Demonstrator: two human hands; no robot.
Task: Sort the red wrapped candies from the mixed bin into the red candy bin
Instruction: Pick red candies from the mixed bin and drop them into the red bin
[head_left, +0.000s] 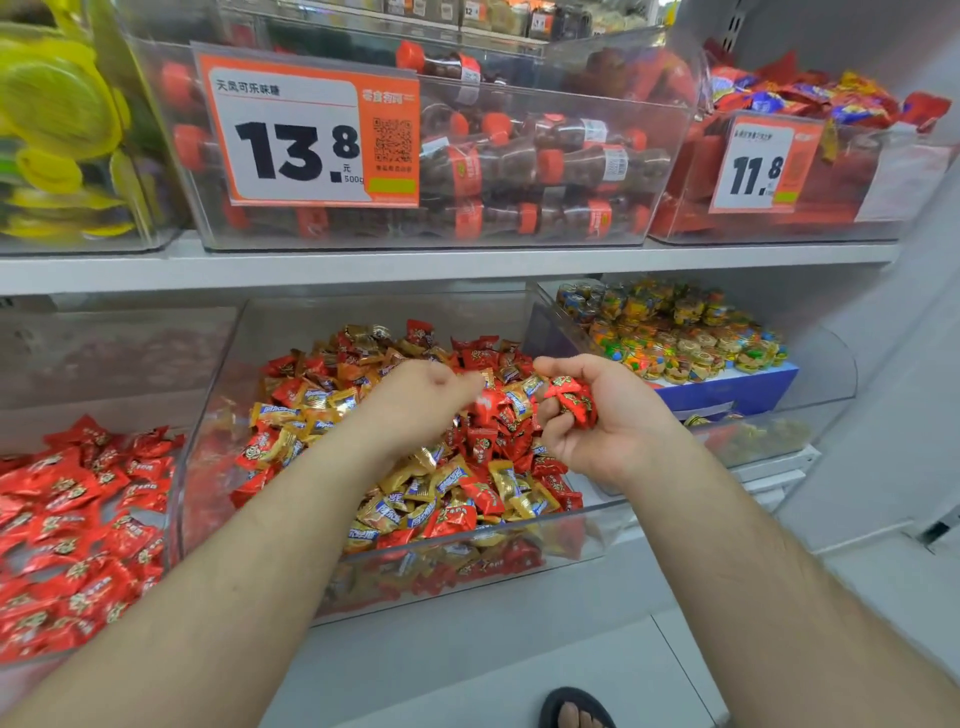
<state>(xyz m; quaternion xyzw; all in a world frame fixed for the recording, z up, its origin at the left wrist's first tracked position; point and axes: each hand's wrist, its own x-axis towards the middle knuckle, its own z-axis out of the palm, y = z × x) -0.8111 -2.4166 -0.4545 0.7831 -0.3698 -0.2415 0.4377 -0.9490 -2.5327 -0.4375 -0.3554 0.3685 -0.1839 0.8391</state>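
Head view: my right hand (597, 415) stockpiles red candies (571, 397) in curled fingers above the mixed bin (467, 540); my left hand (421, 400), blurred, seems to pinch another, sparing trips to the red candy bin (174, 467) at left.

The person is showing two bare forearms with no sleeves, watch or rings in sight, the left hand (421, 400) and right hand (597, 415) both uncovered, and is wearing a dark open-toed sandal (574, 707) with toes showing at the frame's bottom edge.
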